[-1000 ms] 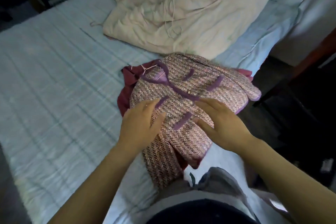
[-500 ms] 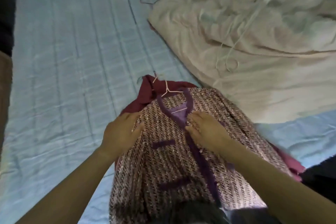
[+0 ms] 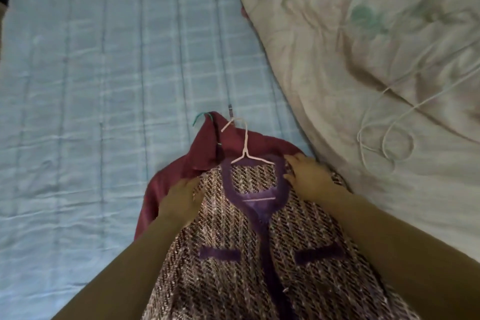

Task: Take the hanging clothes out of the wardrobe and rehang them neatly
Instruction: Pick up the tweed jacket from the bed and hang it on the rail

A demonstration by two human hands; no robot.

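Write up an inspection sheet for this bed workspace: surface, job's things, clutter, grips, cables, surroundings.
Surface: bed sheet, pale blue, checked, lightly creased.
Job's things: tweed jacket on pink hanger, lying over maroon garment whose green hanger hook sticks out.
Clutter: cream duvet bunched at right, with what look like thin white wire hangers on it.
Grips: left hand and right hand each on a jacket shoulder; hold unclear.
Cables: nothing seen.
Surroundings: dark strip at left edge, too dim to tell.

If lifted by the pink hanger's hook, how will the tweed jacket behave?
Probably floppy: the tweed jacket lies draped flat, so it should sag off the pink hanger. The thick weave suggests moderate weight. It overlies a maroon garment, which may drag along.
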